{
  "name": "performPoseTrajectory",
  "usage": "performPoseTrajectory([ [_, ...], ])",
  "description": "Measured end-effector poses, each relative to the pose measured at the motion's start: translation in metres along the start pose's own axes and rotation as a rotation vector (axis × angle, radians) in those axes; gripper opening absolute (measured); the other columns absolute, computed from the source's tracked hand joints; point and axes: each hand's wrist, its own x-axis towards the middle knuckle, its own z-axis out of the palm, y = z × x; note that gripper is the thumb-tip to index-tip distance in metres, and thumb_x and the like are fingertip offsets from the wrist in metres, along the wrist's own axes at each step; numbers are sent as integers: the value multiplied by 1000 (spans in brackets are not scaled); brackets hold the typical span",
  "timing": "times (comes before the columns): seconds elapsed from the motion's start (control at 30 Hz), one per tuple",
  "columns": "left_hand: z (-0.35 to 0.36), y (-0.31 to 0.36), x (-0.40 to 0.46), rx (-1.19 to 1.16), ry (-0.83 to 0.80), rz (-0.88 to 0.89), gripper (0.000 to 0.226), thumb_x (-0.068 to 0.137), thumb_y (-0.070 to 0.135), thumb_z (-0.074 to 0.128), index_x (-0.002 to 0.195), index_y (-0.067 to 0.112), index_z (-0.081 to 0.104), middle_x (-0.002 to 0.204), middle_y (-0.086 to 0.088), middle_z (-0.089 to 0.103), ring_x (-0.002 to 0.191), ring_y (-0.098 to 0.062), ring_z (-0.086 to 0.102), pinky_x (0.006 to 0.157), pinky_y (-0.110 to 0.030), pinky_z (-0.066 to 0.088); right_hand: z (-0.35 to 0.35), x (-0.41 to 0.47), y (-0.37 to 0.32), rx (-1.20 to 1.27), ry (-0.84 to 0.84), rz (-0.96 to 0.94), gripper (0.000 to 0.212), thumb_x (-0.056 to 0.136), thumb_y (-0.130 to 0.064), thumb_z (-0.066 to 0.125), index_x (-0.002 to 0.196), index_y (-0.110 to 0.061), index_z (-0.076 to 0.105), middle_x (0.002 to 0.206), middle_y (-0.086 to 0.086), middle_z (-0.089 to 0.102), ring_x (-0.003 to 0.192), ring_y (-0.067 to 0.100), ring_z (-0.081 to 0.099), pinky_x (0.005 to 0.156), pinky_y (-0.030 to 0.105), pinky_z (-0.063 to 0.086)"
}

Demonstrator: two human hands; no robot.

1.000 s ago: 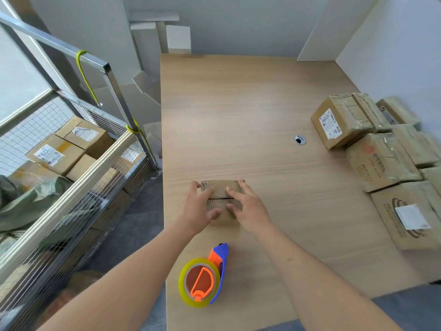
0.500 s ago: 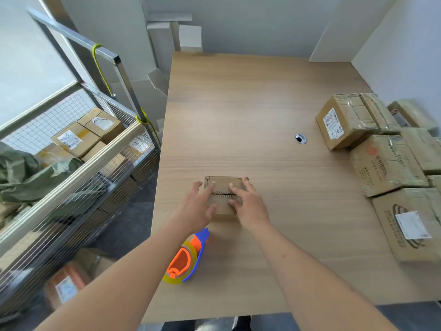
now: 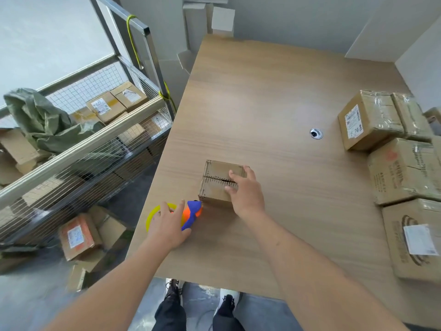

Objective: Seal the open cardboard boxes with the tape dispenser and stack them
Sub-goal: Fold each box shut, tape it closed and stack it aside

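A small cardboard box [image 3: 216,174] sits on the wooden table [image 3: 262,103] near its left front corner, its two top flaps folded down with a gap along the seam. My right hand [image 3: 245,194] lies on the box's right part, fingers pressing the flaps at the seam. Just left of the box's front corner lies the tape dispenser [image 3: 192,211], blue and orange with a yellow roll. My left hand [image 3: 167,225] covers it, fingers over the roll and thumb under the blue handle.
Several taped cardboard boxes [image 3: 403,173] crowd the table's right side. A cable hole [image 3: 316,133] sits in the tabletop before them. A wire cage cart [image 3: 95,144] with boxes and a green sack stands left. More boxes [image 3: 78,235] lie on the floor.
My left hand left the box and came down onto the tape dispenser. My right hand stays on the box flaps. The view has swung to the left and downward.
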Motion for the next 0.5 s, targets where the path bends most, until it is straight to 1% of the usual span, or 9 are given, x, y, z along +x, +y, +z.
performPoseTrajectory([
  [0.03, 5, -2, 0, 24, 15, 6, 99, 86, 52, 72, 162, 35, 10, 136, -14, 34, 120, -34, 54, 98, -39, 49, 0, 0, 0, 2, 9, 8, 46, 99, -31, 65, 144, -38, 56, 167, -9, 18, 138, 27, 42, 107, 36, 43],
  [0.1, 14, -5, 1, 35, 54, -5, 105, 85, 49, 77, 162, 40, 6, 135, -16, 38, 120, -34, 53, 99, -38, 48, 2, -1, 3, 3, 26, 15, 45, 100, -32, 64, 144, -39, 55, 167, -9, 18, 138, 27, 42, 107, 38, 44],
  [0.17, 21, -8, 1, 11, 76, -14, 105, 85, 45, 77, 161, 46, 4, 134, -14, 43, 123, -34, 50, 100, -39, 47, 3, -2, 5, -3, 35, 9, 46, 100, -32, 64, 144, -38, 55, 167, -8, 19, 138, 28, 42, 108, 38, 43],
  [0.23, 27, -13, -2, -10, 121, 8, 106, 85, 40, 76, 160, 50, 1, 131, -12, 45, 122, -35, 50, 99, -41, 47, 4, -2, 5, -4, 27, 2, 46, 99, -32, 65, 144, -38, 55, 167, -8, 19, 139, 28, 42, 110, 36, 41],
  [0.3, 27, -19, -6, -87, 185, 17, 112, 83, 35, 76, 158, 53, -6, 123, -9, 48, 114, -34, 53, 95, -42, 49, 4, -2, 6, 2, 22, 0, 46, 98, -33, 67, 143, -38, 56, 166, -9, 19, 140, 27, 42, 111, 35, 39],
  [0.37, 22, -30, -12, -258, 245, 22, 117, 82, 31, 76, 155, 58, -11, 107, -5, 48, 99, -31, 55, 85, -43, 51, 3, -1, 7, 15, 25, -2, 47, 96, -35, 69, 141, -39, 58, 165, -10, 21, 140, 25, 42, 113, 36, 40],
  [0.43, 10, -41, -19, -426, 312, 81, 116, 82, 24, 78, 155, 61, -5, 97, -1, 46, 87, -23, 52, 78, -41, 51, 2, -3, 11, 8, 18, -30, 48, 95, -39, 69, 141, -40, 58, 164, -10, 23, 140, 24, 42, 113, 37, 41],
  [0.5, -9, -47, -22, -468, 384, 194, 114, 81, 18, 80, 157, 59, 4, 98, 3, 44, 82, -16, 49, 74, -35, 48, 3, -7, 15, -3, 8, -65, 48, 93, -44, 70, 140, -42, 58, 163, -10, 24, 138, 24, 43, 110, 36, 43],
])
